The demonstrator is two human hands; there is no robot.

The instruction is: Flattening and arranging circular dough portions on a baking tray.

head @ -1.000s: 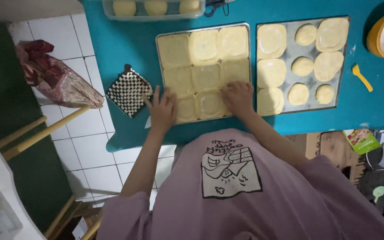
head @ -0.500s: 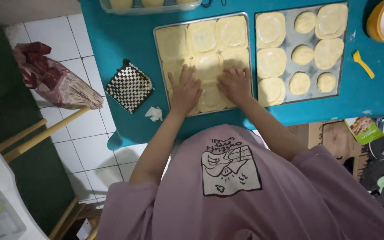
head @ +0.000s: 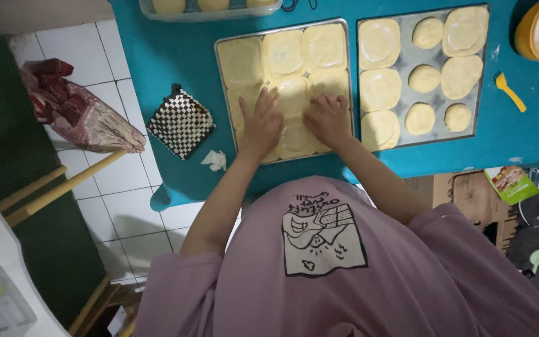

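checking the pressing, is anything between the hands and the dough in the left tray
Nothing visible. The left hand and right hand both lie flat, directly on the dough in the left tray. No tool, cloth or wrap shows between them.

Pale yellow dough; teal tablecloth; black-white checkered cloth; yellow fork; lilac shirt.

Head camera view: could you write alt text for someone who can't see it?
Both hands, left hand and right hand, press flat on pale dough squares in a metal tray on a teal table. A second tray sits alongside.
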